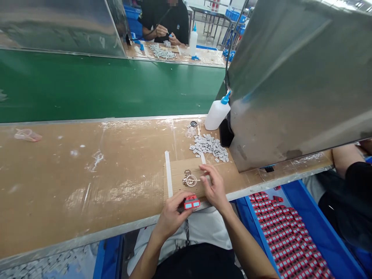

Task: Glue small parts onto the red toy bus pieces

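Note:
My left hand (172,216) is closed on a small red part (192,202) with grey and pale blue faces, at the table's front edge. To its right, my right hand (214,186) pinches a thin white stick (197,179) whose far end reaches a small round clear cup (191,180). Small metal rings (187,172) lie beside the cup on a cardboard sheet (177,166). Behind my right hand is a pile of small grey rectangular pieces (209,146).
A white bottle (216,115) with a blue cap stands by a metal panel (290,85). A green belt (116,87) runs behind the table (58,186). A blue bin (322,232) holds red parts at lower right. People sit opposite and at right.

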Demonstrator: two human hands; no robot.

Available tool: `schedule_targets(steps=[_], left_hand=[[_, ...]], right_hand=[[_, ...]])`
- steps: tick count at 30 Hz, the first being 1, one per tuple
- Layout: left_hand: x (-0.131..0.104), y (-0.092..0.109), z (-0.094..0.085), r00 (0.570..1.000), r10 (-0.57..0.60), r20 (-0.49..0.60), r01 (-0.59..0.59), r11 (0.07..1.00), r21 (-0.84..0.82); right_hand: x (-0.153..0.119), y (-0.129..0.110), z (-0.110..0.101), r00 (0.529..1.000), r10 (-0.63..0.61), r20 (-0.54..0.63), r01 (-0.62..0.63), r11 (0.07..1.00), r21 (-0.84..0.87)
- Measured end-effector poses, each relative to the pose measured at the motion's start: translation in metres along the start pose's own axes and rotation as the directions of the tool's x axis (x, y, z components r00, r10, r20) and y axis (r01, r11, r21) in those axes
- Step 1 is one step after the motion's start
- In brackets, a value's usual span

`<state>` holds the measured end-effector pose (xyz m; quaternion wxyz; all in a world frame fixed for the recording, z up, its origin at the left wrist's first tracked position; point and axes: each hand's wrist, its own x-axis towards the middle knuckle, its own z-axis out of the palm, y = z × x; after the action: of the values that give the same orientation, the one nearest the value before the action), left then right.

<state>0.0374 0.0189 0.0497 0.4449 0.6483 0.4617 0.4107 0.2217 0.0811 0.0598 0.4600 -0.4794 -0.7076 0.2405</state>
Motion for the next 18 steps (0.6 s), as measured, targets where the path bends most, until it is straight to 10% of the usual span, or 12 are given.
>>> schedule_targets(steps=[6,11,18], left_hand=[[-0.001,-0.007,0.000,0.998,0.069,0.006,-0.069,0.998,0.000],[-0.001,-0.007,-0.001,0.995,0.104,0.003,-0.104,0.995,-0.007],[-0.002,-0.007,-0.002,0.993,0.115,-0.012,-0.115,0.993,-0.001]], right_hand=[[0.056,0.020,-0.015,0.980,0.008,0.197,0.038,0.973,-0.227],[0.087,0.028,-0.001,0.874,0.116,0.472,0.166,0.842,-0.514],[0.094,0.022,-0.004,0.855,0.192,0.482,0.185,0.756,-0.628]])
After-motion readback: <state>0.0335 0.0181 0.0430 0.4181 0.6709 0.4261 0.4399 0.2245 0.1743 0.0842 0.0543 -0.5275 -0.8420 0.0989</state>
